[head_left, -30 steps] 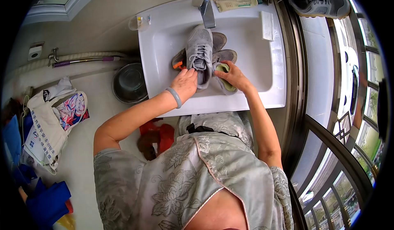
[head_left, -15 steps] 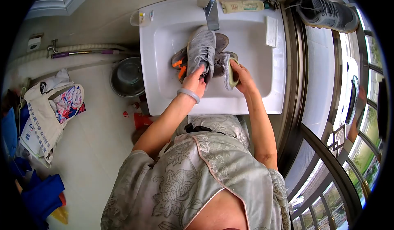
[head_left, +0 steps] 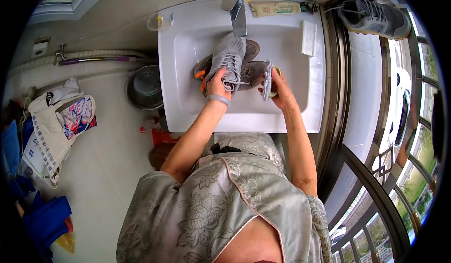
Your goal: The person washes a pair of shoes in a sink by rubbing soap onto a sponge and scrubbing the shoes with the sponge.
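We are holding a grey shoe near its heel end with our left hand, and those fingers are bending close around it, with the thumb lying up beside the laces. The shoe is lying in the white sink, on top of some darker shoe pieces. Its long side is running from our left hand up toward the tap, and its toe is pointing at the tap's end. Our right hand is gripping what looks like a brush, and those fingers are curling snugly around its pale green back. The brush is standing just right of the shoe, not touching it, and its grey bristles are facing left, toward the shoe. So our left hand is nearer the shoe. On the floor, a cream bag is showing lines of Chinese writing, too small for us to read surely. A tube is lying on the sink's back edge, and its label is looking too tiny to read.
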`<state>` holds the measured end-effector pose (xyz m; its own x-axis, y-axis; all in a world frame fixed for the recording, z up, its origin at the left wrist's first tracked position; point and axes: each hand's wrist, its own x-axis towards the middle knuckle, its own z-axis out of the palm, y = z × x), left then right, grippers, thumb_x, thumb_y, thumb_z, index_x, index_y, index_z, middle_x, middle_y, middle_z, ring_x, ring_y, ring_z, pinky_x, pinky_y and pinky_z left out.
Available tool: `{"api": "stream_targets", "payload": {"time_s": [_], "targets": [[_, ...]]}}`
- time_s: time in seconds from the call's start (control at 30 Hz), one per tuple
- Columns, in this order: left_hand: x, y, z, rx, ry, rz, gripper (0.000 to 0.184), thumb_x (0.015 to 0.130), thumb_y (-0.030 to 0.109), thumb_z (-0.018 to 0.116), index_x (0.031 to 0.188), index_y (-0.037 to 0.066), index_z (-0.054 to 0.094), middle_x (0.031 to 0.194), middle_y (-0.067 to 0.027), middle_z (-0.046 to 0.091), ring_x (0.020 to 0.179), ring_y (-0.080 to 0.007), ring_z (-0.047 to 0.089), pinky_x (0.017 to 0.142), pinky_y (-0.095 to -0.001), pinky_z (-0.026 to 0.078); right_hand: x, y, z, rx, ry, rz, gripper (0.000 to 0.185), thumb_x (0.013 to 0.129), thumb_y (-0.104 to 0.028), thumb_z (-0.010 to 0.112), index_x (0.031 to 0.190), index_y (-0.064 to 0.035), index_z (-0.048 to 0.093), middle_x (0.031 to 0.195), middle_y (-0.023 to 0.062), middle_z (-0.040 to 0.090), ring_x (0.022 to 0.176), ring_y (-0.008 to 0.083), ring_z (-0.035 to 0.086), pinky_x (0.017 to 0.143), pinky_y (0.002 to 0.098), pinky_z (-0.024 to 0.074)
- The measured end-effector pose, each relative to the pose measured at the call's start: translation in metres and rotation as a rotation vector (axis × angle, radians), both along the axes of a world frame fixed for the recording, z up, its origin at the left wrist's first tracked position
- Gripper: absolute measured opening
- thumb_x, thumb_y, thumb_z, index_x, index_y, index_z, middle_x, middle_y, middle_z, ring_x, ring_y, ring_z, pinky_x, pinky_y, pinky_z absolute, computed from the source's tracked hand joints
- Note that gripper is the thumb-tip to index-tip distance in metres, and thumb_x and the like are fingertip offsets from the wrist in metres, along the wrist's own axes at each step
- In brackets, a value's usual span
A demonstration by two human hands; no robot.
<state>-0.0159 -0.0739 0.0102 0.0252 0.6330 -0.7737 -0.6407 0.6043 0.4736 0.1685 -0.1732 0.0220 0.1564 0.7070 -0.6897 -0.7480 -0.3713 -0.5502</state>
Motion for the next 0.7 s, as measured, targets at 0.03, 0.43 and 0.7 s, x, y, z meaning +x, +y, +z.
{"api": "stream_targets", "payload": {"time_s": [0.03, 0.43, 0.7], "targets": [[0.000, -0.001, 0.002, 0.002, 0.001, -0.003, 0.039, 0.082, 0.011, 0.075, 0.115, -0.002, 0.059, 0.105, -0.0103, 0.065, 0.094, -0.0251, 0.065, 0.082, -0.0380, 0.056, 0.001, 0.001, 0.003, -0.008, -0.071, -0.003, 0.056, 0.093, -0.045, 0.067, 0.133, -0.0130, 0.045, 0.106, 0.0080, 0.062, 0.088, 0.0191, 0.063, 0.075, 0.0427, 0.0582], [-0.007, 0.022, 0.006, 0.034, -0.212, -0.480, 0.013, 0.082, 0.014, 0.063, 0.092, 0.005, 0.062, 0.094, -0.0061, 0.064, 0.087, -0.0220, 0.063, 0.082, -0.0367, 0.053, -0.021, 0.046, -0.026, -0.003, -1.456, 0.056, 0.071, 0.076, -0.027, 0.082, 0.134, -0.0025, 0.049, 0.115, 0.0256, 0.057, 0.104, 0.0411, 0.056, 0.095, 0.0447, 0.0462], [0.015, 0.032, 0.005, 0.002, -0.281, -0.542, 0.062, 0.091, 0.046, 0.064, 0.130, -0.002, 0.054, 0.130, -0.0156, 0.060, 0.119, -0.0308, 0.059, 0.106, -0.0439, 0.044, -0.059, 0.053, -0.027, -0.084, -1.224, 0.096, 0.055, 0.079, -0.030, 0.079, 0.124, -0.0030, 0.063, 0.106, 0.0271, 0.058, 0.095, 0.0431, 0.061, 0.086, 0.0451, 0.0514]]}}
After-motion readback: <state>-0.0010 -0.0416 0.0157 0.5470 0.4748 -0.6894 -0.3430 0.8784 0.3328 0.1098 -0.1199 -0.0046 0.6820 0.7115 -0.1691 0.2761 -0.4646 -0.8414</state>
